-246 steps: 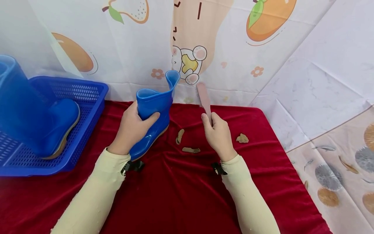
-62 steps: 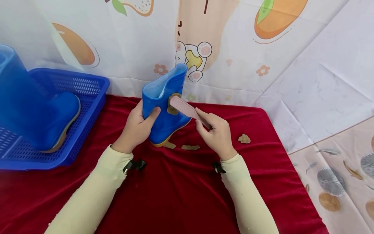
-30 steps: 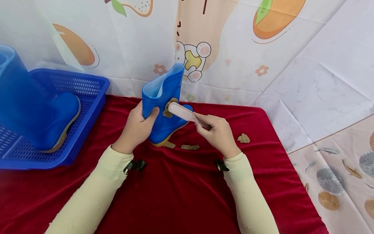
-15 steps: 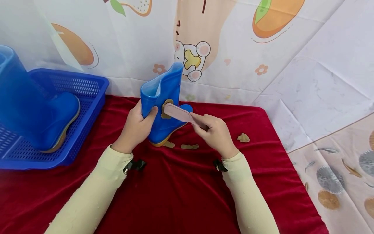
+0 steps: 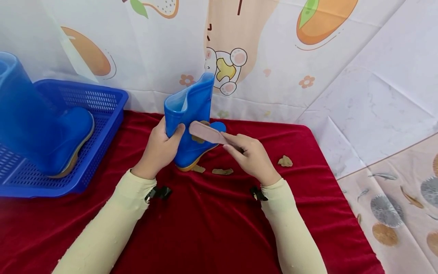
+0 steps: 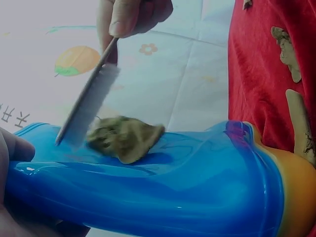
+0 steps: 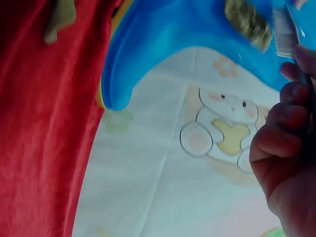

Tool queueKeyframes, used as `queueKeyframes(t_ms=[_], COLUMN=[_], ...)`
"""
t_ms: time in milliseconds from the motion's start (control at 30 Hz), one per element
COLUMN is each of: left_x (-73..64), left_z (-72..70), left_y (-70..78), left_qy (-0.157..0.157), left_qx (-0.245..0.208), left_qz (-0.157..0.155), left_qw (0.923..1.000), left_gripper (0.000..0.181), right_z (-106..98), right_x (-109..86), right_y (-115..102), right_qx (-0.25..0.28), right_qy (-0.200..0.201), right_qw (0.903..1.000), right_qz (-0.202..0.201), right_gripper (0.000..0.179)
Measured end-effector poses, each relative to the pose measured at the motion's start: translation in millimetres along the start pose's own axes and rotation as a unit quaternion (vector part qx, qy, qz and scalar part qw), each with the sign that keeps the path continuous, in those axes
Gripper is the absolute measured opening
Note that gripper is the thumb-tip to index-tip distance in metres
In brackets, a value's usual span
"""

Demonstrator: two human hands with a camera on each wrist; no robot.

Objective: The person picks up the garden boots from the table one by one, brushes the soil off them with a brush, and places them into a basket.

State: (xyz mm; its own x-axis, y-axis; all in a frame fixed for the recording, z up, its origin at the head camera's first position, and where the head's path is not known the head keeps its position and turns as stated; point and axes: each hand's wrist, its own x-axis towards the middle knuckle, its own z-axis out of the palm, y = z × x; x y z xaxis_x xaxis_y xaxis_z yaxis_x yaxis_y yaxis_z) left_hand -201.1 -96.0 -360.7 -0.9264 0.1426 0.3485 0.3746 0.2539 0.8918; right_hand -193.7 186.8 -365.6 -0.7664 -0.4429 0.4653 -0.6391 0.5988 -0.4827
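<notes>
In the head view my left hand (image 5: 157, 152) grips the shaft of a blue rain boot (image 5: 202, 101), thumb on its near side. The boot has a yellow sole, and its toe points away to the right. My right hand (image 5: 254, 158) holds a pink brush (image 5: 207, 132) by the handle, its head over the boot's side. Beneath the brush head a brown mud-like lump (image 5: 197, 139) clings to the boot. White bristles (image 6: 96, 101) stand beside the lump (image 6: 126, 140) in the left wrist view; whether they touch it is hard to tell.
A second blue boot (image 5: 65, 140) stands in a blue plastic basket (image 5: 102, 152) on the left. Brown pieces lie on the red cloth (image 5: 212, 220): one (image 5: 222, 172) near the boot, one (image 5: 285, 161) farther right. A printed curtain (image 5: 143, 68) hangs close behind.
Since the oldest frame, the boot has turned and the brush has come onto its side. Over the last second, brush and lump have shifted down the shaft toward the foot.
</notes>
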Motion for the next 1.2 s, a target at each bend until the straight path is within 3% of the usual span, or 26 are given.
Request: queueKeyframes(t_ms=[133,367,467,567,733,867,1033,1200], left_x=[0.0,1.5,1.3,0.8,0.5,0.5,0.7,0.8], left_z=[0.1,0.7,0.5,0.4,0.8,0.9,0.8,1.3], left_y=[0.2,-0.8,-1.5,-2.2,-2.4,-1.3,-2.6,-3.7], left_qy=[-0.002,0.0,0.003,0.004,0.001,-0.001,0.002,0.026], left_qx=[-0.001,0.002,-0.001,-0.006,-0.009,-0.011,-0.006,-0.004], left_qz=[0.001,-0.003,-0.008,-0.01,-0.006,0.0,0.003,0.013], left_qw=[1.0,1.0,1.0,0.9999,0.9999,0.9999,1.0,0.9996], left_gripper=[0.048,0.05,0.052,0.052,0.051,0.049,0.049,0.044], right_z=[4.8,-5.8,-11.2,-13.2,-10.3,-4.9,0.0,2.3], right_x=[0.4,-3.1,-4.8,-4.9,-2.5,-1.3,-3.7,-5.1], right_y=[-2.1,5.1,8.4,8.7,3.2,-0.5,2.2,5.3], right_qx=[-0.034,-0.073,-0.092,-0.089,-0.03,0.003,-0.025,-0.019], right_qy=[-0.017,-0.045,-0.051,-0.039,-0.008,-0.064,-0.173,-0.213], right_qw=[0.9993,0.9912,0.9868,0.989,0.9988,0.9979,0.9832,0.9734], right_qz=[0.001,0.101,0.123,0.111,0.038,0.002,0.052,0.082], right_gripper=[0.038,0.032,0.031,0.029,0.029,0.027,0.025,0.025])
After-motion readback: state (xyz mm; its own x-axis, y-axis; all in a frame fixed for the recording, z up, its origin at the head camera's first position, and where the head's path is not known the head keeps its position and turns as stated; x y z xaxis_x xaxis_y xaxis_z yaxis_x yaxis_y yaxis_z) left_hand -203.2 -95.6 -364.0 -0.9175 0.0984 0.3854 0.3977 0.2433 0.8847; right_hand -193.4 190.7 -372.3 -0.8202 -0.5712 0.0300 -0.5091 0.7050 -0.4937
